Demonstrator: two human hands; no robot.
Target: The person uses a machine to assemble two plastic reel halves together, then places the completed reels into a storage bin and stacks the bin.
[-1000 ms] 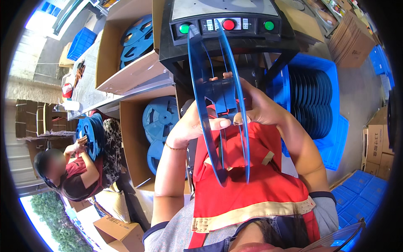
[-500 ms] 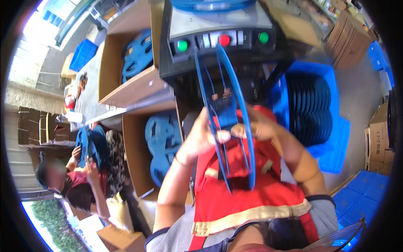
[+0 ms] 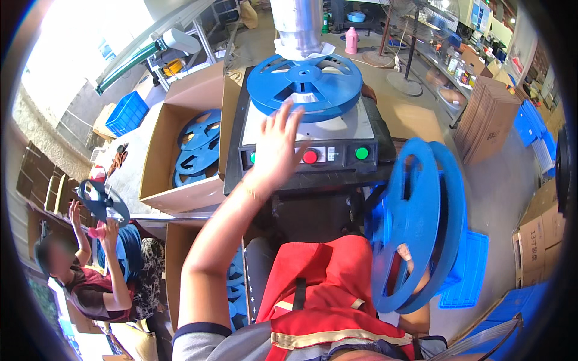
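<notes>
My left hand (image 3: 278,147) reaches forward over the front panel of a press-like machine (image 3: 355,123). Its fingers are spread, with nothing in them, close to the near rim of a blue plastic reel (image 3: 271,84). That reel lies flat on the machine's light plate, beneath a silver cylinder (image 3: 298,27). At my right side, a second blue reel (image 3: 415,198) stands on edge, its two flanges apart. My right hand (image 3: 404,251) grips it between the flanges; part of the hand shows through a flange opening, the rest is hidden.
Left of the machine, an open carton (image 3: 153,162) holds blue reel flanges; another carton (image 3: 180,253) stands nearer. A blue crate (image 3: 463,271) is behind the held reel. A co-worker (image 3: 99,289) handles blue reels at left. Flattened cardboard (image 3: 490,117) leans at right.
Both hands were on the upright reel before my chest. Now my right hand alone has it, farther right, and my left hand has let go and moved forward. The view has tilted up.
</notes>
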